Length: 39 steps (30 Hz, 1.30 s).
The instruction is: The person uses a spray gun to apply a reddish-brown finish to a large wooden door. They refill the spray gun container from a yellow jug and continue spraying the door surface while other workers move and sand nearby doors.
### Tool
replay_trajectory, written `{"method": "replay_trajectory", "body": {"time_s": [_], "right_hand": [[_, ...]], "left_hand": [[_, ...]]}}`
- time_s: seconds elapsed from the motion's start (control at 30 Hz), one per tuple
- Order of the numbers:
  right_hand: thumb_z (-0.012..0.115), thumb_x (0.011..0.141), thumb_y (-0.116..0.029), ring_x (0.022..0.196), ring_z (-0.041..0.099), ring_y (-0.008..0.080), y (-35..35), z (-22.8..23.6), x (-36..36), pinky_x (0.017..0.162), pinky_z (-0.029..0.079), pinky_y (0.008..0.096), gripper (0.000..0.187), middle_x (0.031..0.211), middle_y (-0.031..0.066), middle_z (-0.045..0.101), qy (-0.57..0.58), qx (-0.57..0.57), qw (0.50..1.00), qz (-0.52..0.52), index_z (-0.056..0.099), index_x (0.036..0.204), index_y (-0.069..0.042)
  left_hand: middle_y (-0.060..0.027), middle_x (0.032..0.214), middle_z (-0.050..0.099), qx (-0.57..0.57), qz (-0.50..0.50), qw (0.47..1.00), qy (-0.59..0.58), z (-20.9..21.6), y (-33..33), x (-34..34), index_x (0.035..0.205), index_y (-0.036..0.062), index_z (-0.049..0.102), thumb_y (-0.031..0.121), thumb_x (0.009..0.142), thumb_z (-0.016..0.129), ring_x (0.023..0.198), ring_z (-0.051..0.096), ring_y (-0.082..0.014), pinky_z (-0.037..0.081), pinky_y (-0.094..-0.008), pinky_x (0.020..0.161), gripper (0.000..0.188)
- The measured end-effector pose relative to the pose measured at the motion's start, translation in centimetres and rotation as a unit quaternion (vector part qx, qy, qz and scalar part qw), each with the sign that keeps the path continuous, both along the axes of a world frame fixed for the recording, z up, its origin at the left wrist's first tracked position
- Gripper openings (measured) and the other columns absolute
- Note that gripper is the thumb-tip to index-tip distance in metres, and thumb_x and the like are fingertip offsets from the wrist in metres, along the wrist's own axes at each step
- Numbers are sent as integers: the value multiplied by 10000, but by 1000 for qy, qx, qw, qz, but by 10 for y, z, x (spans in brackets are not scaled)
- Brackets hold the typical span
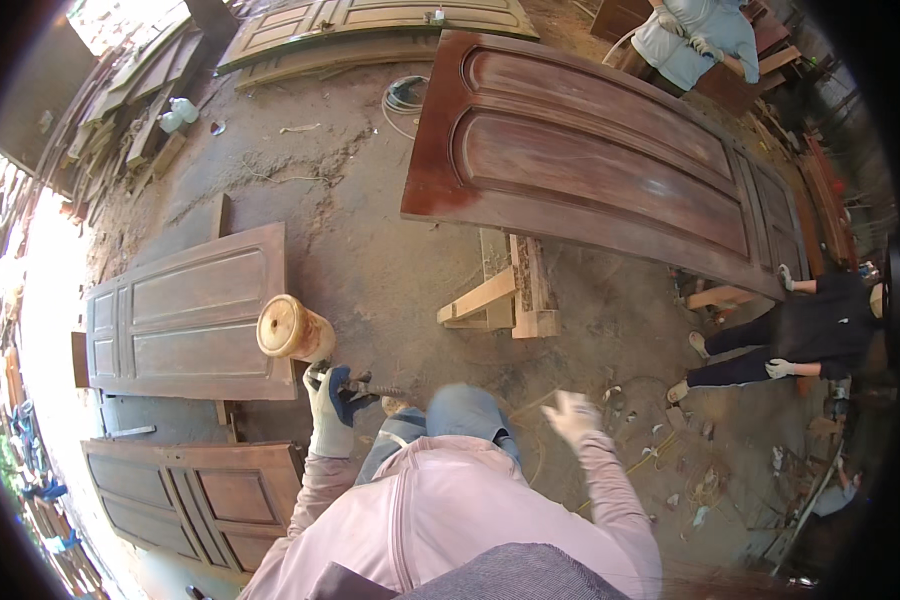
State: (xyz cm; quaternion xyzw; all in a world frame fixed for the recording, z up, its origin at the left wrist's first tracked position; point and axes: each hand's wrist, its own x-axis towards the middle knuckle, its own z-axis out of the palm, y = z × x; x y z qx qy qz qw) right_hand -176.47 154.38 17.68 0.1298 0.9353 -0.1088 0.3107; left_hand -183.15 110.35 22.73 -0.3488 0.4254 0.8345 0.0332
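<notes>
My left hand point(331, 415), in a white and blue work glove, is closed around the grip of a paint spray gun point(368, 388). A stained, cream-coloured cup point(298, 330) with a round lid sits on the gun, beyond my fingers. Off to the right, my right hand point(574, 416) is raised over the ground in a pale glove, slightly blurred. Its fingers look apart, and nothing shows in them. Ahead lies a large reddish-brown panelled door point(590, 165), glossier at its near left end, resting on a wooden trestle point(515, 295).
Panelled doors point(190, 325) lie at left, another point(200, 500) below them. More doors point(370, 20) lie at the back. One person point(695, 40) stands beyond the big door, another in dark clothes point(820, 335) at right. A yellowish hose point(655, 450) crosses littered ground. Planks point(135, 105) are stacked back left.
</notes>
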Motion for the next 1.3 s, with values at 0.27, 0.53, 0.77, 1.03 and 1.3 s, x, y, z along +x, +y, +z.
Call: {"method": "replay_trajectory", "body": {"time_s": [0.27,0.53,0.77,1.03,1.3], "right_hand": [[650,894,-522,1229,564,372,-321,16,-180,1015,465,435,693,1294,232,590,230,-358,901,82,527,1374,-38],[706,869,-381,746,661,376,-409,2,-420,649,489,475,294,755,161,660,197,-355,908,106,646,833,-96],[683,884,-349,672,669,361,-462,17,-588,582,504,471,270,724,159,661,316,-370,871,71,606,816,-99],[721,854,-275,596,634,341,-456,17,-798,513,467,439,215,672,129,626,425,-366,825,70,617,771,-107],[697,872,-396,607,671,313,-431,63,-1027,542,514,452,282,717,87,688,410,-241,872,116,656,833,-120]], "left_hand": [[-131,1057,583,22,-43,998,-39,11,-56,-145,1239,161,387,186,933,631,931,699,-366,630,-488,648,392],[-97,1097,600,-7,-96,995,-38,-1,-147,-371,1267,170,412,148,934,631,941,694,-353,624,-501,697,400],[-80,1090,625,-131,-259,956,-47,51,-214,-555,1478,218,327,334,987,629,888,677,-240,571,-358,698,588],[-154,1228,568,-691,-409,394,447,108,-224,-787,1296,58,533,226,774,791,1140,570,-337,501,-457,889,606],[16,908,683,-565,-497,148,641,116,-193,-1084,1090,152,656,297,836,741,654,648,-173,472,-348,577,304]]}}
